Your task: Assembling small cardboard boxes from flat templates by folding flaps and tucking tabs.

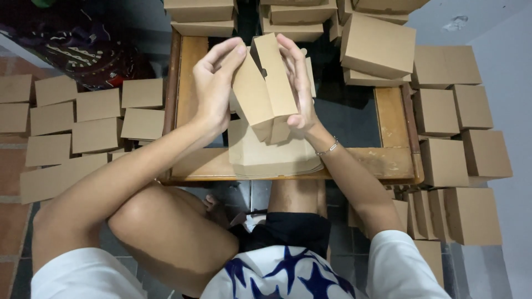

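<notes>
Over table (388, 160), half-folded brown cardboard box (265, 91).

Boxes (378, 46): plain kraft brown. Counter (393, 163): brown wood frame, black inset top. Shirt (288, 277): white with dark blue star pattern. Shorts (293, 230): black. Floor (11, 221): reddish tiles at left.

Soft, even indoor light falls from above, bright on the pale forearms and cardboard, with no harsh glare. The table's (388, 160) dark centre and the upper left corner sink into shadow. Focus is sharp; wide-angle stretching bends the edges.
</notes>
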